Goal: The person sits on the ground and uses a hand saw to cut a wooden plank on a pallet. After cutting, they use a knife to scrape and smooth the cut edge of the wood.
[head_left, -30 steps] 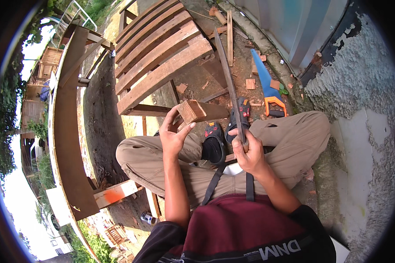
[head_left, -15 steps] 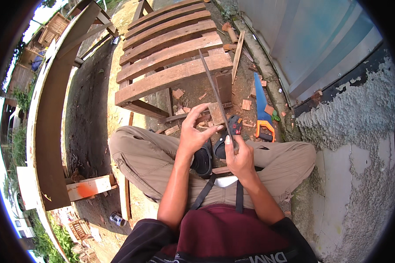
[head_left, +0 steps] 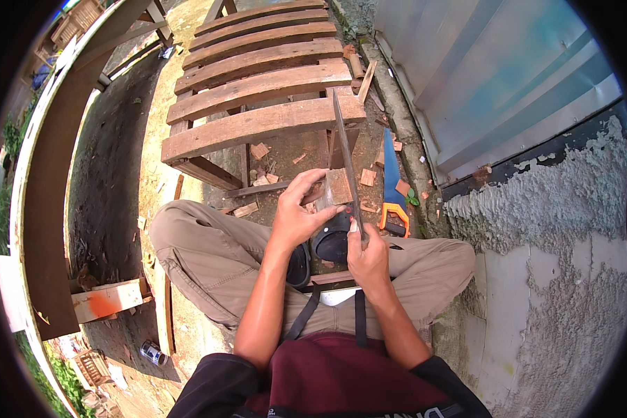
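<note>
My left hand (head_left: 294,214) grips a small squared wood block (head_left: 339,187) between thumb and fingers, above my feet. In my right hand (head_left: 368,259) is the lower end of a long, dark, narrow blade (head_left: 345,143), like a machete. My right thumb lies along it, and the rest of its grip is hidden in my fist. The blade points away from me, tapering toward the slatted wooden bench, and runs close along the block's right side. Whether it touches the block I cannot tell. A dark shoe (head_left: 333,242) lies just below the block.
The slatted wooden bench (head_left: 258,129) stands ahead. A blue handsaw (head_left: 391,164) with an orange handle lies on the ground to the right, among several wood offcuts (head_left: 368,177). Metal sheeting (head_left: 481,83) and a rough wall (head_left: 536,223) border the right side. A can (head_left: 153,352) lies at lower left.
The whole view has shifted, so the surroundings sit further left. The blade stands more upright beside the block. Both hands keep their hold.
</note>
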Motion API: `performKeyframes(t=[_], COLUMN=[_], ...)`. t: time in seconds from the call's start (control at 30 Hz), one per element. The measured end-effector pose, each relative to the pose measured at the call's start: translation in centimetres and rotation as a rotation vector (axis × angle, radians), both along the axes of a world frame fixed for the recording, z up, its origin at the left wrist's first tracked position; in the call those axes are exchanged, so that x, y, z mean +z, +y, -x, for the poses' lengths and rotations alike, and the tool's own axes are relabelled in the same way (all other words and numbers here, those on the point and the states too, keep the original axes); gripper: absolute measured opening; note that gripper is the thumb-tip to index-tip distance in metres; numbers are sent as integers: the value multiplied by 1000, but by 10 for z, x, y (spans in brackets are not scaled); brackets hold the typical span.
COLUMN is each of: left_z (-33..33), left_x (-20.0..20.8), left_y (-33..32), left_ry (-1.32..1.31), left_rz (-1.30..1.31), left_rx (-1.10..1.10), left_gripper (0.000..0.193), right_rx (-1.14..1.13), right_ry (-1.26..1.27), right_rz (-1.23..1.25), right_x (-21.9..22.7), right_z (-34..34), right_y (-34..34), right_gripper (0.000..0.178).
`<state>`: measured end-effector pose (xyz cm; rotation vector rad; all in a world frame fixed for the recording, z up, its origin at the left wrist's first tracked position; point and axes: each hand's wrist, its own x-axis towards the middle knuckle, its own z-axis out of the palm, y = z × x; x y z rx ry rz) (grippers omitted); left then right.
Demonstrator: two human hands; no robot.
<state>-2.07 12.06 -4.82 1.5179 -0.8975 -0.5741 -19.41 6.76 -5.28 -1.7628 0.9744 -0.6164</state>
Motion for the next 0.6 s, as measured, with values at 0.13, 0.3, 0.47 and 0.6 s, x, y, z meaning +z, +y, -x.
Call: performKeyframes(t=[0.13, 0.3, 0.47, 0.6], left_z=[2, 0, -1, 1], left_x=[0, -4, -7, -4], left_y=[-2, -2, 2, -2], left_ry=[69, 36, 68, 60], left_rz=[31, 49, 42, 57], left_rx=[9, 24, 52, 45], left_gripper=[66, 66, 67, 68], right_rx=[84, 44, -12, -5], right_ry=[-32, -119, -443, -154], right_rz=[-330, -141, -22, 49], right_x=[0, 24, 47, 25], right_z=[10, 10, 5, 1], right_y=[-15, -1, 13, 3], right_gripper=[31, 27, 25, 21])
